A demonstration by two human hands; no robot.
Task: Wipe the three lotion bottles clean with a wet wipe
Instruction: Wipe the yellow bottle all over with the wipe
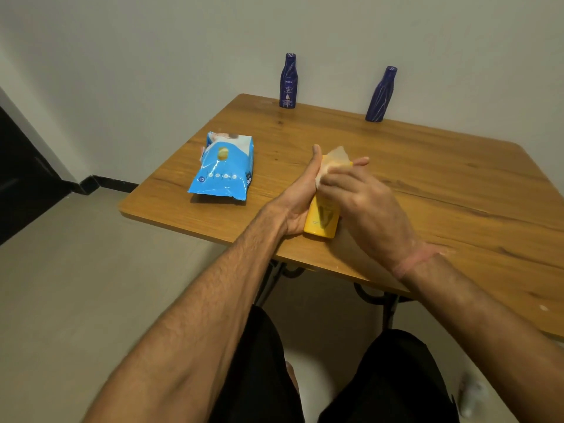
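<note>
Three bottles | yellow bottle (322, 216) over table (427, 184) edge, cradled by left hand (297, 203), fingers hidden, steadying it | right hand (360, 199) fingers pinching wipe (335, 161) against its top | two blue bottles (288, 81) upright at wall, likely waiting

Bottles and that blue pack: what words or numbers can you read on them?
"NIVEA": on the left blue bottle, blurry but readable.
Right blue bottle: no words show.
Yellow bottle: print too small to read.
Wipes pack: print and a small round number badge, too blurred to read.
</note>
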